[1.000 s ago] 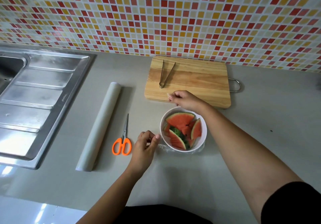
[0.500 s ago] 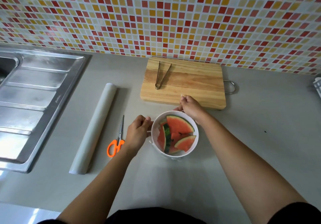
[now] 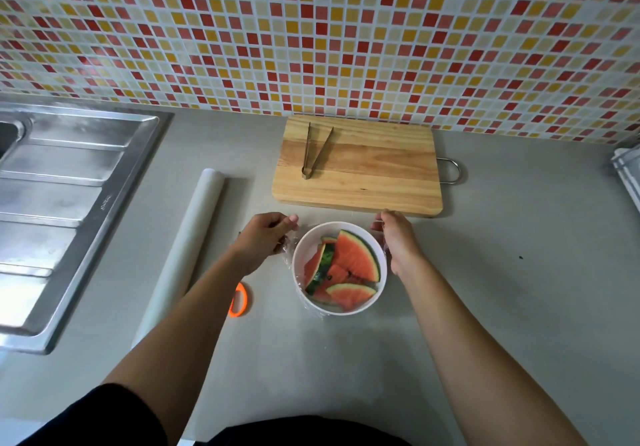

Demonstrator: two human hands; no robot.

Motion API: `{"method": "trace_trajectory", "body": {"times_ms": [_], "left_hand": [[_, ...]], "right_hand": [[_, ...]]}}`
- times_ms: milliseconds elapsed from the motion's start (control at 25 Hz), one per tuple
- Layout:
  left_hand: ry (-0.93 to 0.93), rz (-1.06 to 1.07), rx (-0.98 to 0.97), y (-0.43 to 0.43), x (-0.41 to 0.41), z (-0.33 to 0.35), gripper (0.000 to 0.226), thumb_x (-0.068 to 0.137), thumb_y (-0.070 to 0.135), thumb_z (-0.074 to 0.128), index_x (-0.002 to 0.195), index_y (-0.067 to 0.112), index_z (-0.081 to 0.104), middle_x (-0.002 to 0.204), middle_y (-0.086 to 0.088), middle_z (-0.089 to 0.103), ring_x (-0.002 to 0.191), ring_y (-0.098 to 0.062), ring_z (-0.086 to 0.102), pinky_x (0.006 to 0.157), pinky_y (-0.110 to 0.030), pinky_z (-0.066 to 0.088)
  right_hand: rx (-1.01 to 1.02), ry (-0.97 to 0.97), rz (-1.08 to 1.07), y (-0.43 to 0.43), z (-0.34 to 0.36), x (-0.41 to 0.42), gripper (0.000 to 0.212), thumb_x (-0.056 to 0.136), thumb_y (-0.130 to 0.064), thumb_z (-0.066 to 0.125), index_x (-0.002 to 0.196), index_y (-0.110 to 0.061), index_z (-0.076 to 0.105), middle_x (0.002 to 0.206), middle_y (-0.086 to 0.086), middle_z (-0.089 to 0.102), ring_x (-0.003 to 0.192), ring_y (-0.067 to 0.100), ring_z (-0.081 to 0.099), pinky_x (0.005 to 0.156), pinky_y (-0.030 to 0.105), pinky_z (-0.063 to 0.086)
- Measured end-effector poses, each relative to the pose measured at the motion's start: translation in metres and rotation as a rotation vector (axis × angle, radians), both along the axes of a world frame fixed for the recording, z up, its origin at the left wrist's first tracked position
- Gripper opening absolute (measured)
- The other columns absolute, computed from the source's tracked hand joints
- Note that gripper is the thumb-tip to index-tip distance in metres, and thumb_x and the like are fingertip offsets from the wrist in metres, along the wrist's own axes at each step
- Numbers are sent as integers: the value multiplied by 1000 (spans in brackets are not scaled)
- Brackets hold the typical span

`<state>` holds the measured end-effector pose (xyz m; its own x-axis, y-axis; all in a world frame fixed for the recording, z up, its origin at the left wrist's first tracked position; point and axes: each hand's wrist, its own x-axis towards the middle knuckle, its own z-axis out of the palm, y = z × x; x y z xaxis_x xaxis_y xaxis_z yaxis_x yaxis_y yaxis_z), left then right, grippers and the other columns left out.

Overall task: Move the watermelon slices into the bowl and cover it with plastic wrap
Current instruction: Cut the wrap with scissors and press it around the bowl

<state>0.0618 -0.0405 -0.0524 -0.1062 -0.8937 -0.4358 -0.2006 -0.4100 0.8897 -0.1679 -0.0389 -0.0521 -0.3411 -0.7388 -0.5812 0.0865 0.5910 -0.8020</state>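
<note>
Now left hand (image 3: 265, 239) and right hand (image 3: 398, 243) flank the bowl (image 3: 346, 311), fingers curled, pinching plastic wrap (image 3: 287, 258).

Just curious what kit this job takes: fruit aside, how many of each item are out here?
Cutting board: 1
Tongs: 1
Wrap roll: 1
Scissors: 1
Bowl: 1
Wrap sheet over bowl: 1
White object, right edge: 1
Total: 7

The cutting board (image 3: 363, 168) blocks behind the bowl (image 3: 311, 243); counter (image 3: 502, 290) opens rightward.
</note>
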Motion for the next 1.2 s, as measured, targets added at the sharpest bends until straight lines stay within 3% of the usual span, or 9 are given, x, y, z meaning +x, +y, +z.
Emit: {"method": "trace_trajectory", "body": {"times_ms": [80,240,400,600,720,840,1000,1120,1200], "left_hand": [[30,37,44,-1,4,4,38,91,43,53,80,10,68,56,6,53,52,-9,49,50,-16,46],[-16,5,111,8,6,4,47,88,48,56,87,3,70,77,-6,63,71,-16,57,76,-29,50],[-14,121,-36,25,-5,4,32,96,30,49,73,10,57,65,-2,61,59,-12,56,62,-24,51],[-350,288,-285,40,-30,-2,30,99,34,36,72,23,39,59,2,60,47,-8,54,42,-11,37],[-408,293,-331,41,-31,-8,29,99,37,34,79,16,39,59,-7,56,54,-23,53,48,-29,37],[-595,231,-320,40,-22,-16,27,98,42,31,84,19,36,63,-10,52,58,-32,48,51,-35,33],[-670,206,-248,41,-21,-22,28,97,46,30,86,21,38,72,-11,56,67,-33,51,54,-34,34],[-479,233,-173,34,-17,-23,29,97,39,37,85,17,50,71,-1,56,68,-22,52,55,-29,35],[-319,237,-68,27,-11,-21,31,96,34,41,74,16,56,69,1,56,66,-17,51,60,-29,39]], "right_hand": [[31,-7,35,-2,2,0,24,96,-23,35,77,-17,48,70,0,52,50,12,46,40,19,36],[65,50,106,0,0,0,21,93,-22,35,76,-19,46,65,1,47,51,15,44,45,24,35],[-38,228,186,2,-6,-1,26,94,-26,33,72,-21,45,67,3,49,63,20,47,61,31,36],[-83,324,177,6,-14,3,26,97,-30,31,89,-14,51,76,0,53,75,20,49,66,30,34],[-90,333,162,6,-18,4,33,98,-29,31,112,-12,55,94,1,55,91,22,51,79,28,35],[-86,344,113,5,-21,4,35,98,-28,32,117,-10,55,101,4,58,98,25,54,80,28,35],[-55,298,82,6,-24,6,30,96,-26,34,105,-11,59,104,10,61,102,29,56,80,30,38],[30,170,61,2,-20,3,24,91,-19,36,73,-17,52,83,4,56,88,27,55,77,35,42],[97,31,24,1,-13,2,25,90,-20,37,69,-17,50,66,2,54,65,23,53,62,30,41]]}}
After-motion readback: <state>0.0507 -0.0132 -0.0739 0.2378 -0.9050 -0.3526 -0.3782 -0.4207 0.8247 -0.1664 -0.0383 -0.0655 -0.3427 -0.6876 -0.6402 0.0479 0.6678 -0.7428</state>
